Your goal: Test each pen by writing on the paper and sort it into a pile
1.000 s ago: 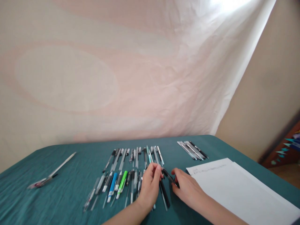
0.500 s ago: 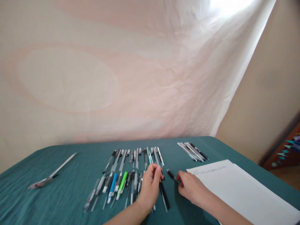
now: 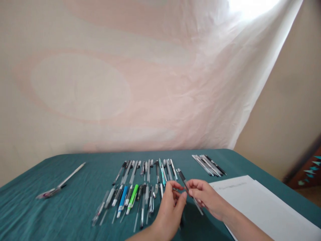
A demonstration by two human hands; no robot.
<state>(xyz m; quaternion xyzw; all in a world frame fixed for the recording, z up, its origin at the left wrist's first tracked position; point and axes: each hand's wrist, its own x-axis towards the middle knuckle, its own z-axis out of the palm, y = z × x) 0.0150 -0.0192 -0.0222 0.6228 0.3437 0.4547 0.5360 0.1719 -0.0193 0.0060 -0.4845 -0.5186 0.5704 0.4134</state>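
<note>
My right hand (image 3: 204, 196) pinches a slim black and clear pen (image 3: 185, 181), lifted off the cloth with its tip slanting up and to the left. My left hand (image 3: 172, 209) is raised beside it, fingers curled with thumb and forefinger close to the pen's middle; whether they touch it is unclear. Below and left of both hands lie two rows of several pens (image 3: 140, 182) on the teal tablecloth (image 3: 75, 207), among them a green pen (image 3: 132, 194) and a blue pen (image 3: 122, 196).
A separate small bunch of pens (image 3: 208, 165) lies at the far right of the table. White paper sheets (image 3: 260, 207) lie at the right front. One lone long pen (image 3: 62, 182) lies at the far left. A pale draped sheet hangs behind.
My right hand has lifted the black pen off the table and brought it toward my left hand. My left hand has left the pen rows and risen to meet it.
</note>
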